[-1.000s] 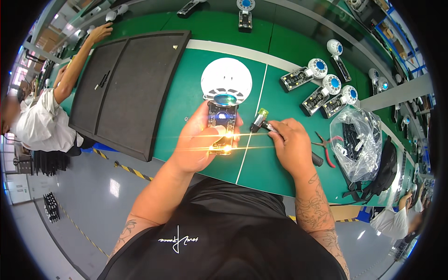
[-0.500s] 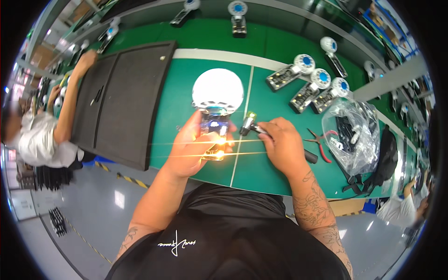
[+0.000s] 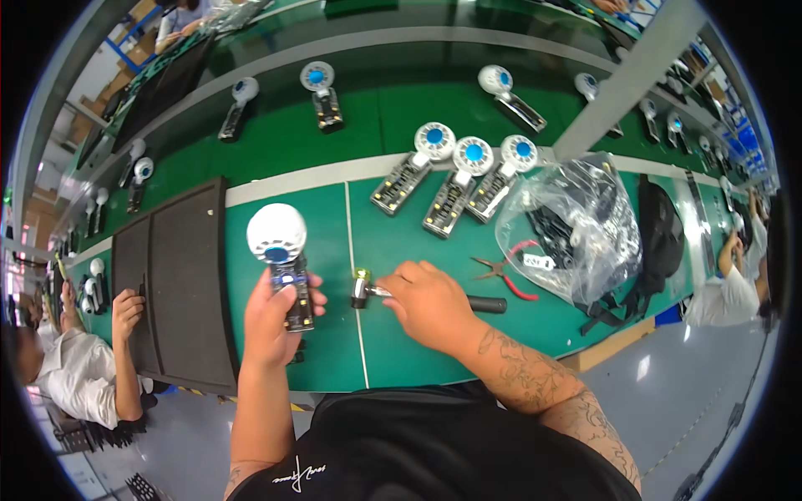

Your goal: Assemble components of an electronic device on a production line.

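Two grips: left hand [image 3: 271,321] clasps fan [image 3: 280,250], right hand [image 3: 430,305] hammer [image 3: 418,296]; bag [image 3: 572,225] holds dark parts.

The fan [image 3: 278,236] in the left hand [image 3: 271,321] has a smooth white plastic head and a bare circuit board with shiny parts. The hammer [image 3: 365,289] under the right hand [image 3: 430,305] has a glossy metal neck and a matt black grip. The table [image 3: 401,250] wears a matt green mat. The bag [image 3: 576,225] is clear, crinkled, glossy plastic. The pliers [image 3: 501,271] have red plastic handles. The tray [image 3: 180,284] is matt black.
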Action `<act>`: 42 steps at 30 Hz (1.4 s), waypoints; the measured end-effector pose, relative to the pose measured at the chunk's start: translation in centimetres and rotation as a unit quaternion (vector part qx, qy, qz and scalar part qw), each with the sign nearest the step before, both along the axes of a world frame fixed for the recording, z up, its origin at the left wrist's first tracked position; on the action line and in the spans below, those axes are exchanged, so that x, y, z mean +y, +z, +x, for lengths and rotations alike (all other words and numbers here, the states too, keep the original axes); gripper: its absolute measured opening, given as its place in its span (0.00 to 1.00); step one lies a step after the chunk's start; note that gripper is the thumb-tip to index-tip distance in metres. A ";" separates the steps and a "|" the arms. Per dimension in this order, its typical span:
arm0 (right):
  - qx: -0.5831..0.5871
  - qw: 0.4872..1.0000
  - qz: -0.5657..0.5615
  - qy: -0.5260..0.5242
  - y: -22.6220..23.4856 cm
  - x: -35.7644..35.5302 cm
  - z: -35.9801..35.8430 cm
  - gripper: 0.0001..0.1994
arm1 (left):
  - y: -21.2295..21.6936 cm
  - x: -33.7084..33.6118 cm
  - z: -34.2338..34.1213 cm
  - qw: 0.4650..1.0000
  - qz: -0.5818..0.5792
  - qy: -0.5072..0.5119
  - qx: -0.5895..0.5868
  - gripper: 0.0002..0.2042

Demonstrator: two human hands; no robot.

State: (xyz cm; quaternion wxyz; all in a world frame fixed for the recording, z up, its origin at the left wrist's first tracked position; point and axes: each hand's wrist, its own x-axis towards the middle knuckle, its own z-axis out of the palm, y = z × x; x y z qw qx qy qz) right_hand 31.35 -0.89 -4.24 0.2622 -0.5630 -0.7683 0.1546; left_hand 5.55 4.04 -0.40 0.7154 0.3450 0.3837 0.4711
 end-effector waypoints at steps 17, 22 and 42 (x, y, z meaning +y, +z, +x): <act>0.013 0.998 -0.036 0.043 1.4 0.6 0.2 0.19 | 1.7 23.9 0.4 0.878 0.176 0.080 0.437 0.21; 0.020 0.996 -0.074 0.042 1.4 0.3 0.3 0.20 | 5.0 14.4 -3.2 0.688 0.204 -0.092 0.690 0.20; 0.680 0.619 -0.394 -0.001 3.0 -1.7 2.1 0.20 | 5.0 3.5 6.4 0.710 0.517 -0.285 0.383 0.18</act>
